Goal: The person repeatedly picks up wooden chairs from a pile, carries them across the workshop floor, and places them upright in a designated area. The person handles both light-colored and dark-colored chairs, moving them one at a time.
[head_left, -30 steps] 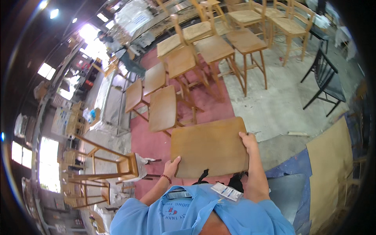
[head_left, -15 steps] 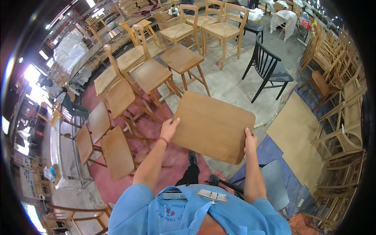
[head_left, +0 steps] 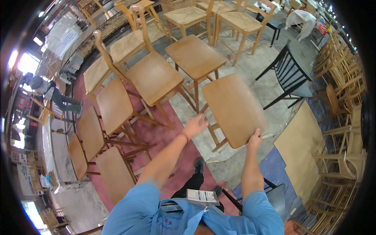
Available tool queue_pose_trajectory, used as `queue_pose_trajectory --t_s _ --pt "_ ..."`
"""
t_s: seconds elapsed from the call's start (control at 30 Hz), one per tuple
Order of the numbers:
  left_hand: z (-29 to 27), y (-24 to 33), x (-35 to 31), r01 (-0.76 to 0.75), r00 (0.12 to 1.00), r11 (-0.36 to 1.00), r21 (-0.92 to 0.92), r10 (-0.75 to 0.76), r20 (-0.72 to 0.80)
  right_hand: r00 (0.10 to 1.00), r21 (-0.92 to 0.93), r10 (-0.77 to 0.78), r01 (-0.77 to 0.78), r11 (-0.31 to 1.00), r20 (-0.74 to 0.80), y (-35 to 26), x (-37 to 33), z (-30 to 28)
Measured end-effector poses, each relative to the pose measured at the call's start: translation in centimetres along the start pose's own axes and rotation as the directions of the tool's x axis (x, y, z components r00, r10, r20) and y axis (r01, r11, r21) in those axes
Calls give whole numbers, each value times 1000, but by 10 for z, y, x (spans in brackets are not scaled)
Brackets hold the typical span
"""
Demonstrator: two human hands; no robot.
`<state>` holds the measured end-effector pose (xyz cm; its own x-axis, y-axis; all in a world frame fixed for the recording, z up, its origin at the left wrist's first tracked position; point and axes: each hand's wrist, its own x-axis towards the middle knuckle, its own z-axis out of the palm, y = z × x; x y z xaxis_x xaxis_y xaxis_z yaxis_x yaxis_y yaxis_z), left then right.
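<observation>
A brown wooden stool [head_left: 233, 111] with a flat, round-cornered seat stands or hangs in front of me, tilted, with legs and a rung showing at its left. My right hand [head_left: 254, 139] is closed on the near right corner of the seat. Just left of the seat is my left hand [head_left: 196, 124], off the seat's edge and close to a stool leg. Its fingers are blurred, and whether they touch the leg is unclear. Another brown stool [head_left: 195, 55] stands beyond, beside a brown wooden chair [head_left: 154, 78].
Several brown seats [head_left: 115, 103] crowd the red floor covering [head_left: 182, 145] at left. Woven-seat chairs [head_left: 239, 23] stand at the back. A black spindle-back chair [head_left: 288, 78] is at right, near flat cardboard [head_left: 301, 145] and stacked chair frames [head_left: 344, 152]. A person [head_left: 51, 92] works far left.
The stool has moved away to the right and turned, so its legs now show. My left hand has come off the seat's edge; the right still grips it. My view has shifted forward.
</observation>
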<state>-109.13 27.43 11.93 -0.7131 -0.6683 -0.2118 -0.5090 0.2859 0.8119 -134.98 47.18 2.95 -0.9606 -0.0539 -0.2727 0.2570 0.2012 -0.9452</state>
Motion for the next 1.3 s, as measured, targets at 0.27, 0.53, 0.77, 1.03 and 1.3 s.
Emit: queue_pose_trajectory --t_s 0.27,0.53,0.77,1.03,1.3 --pt "54 -183 -325 386 832 867 315 -475 287 997 -282 60 -46 958 40 5 46 -2" --pt "95 -197 -556 923 297 312 -224 -950 -99 907 132 249 -308 942 340 14 38 -10" --pt "17 -181 -610 755 28 394 -524 -818 -574 275 -598 660 -280 751 699 130 -200 -50" --pt "-150 -290 -590 509 89 634 -583 -712 -697 -266 -713 743 219 667 614 114 -485 0" --pt "-194 -328 -520 258 450 260 -931 -885 -122 119 -629 761 -491 603 637 136 -593 15"
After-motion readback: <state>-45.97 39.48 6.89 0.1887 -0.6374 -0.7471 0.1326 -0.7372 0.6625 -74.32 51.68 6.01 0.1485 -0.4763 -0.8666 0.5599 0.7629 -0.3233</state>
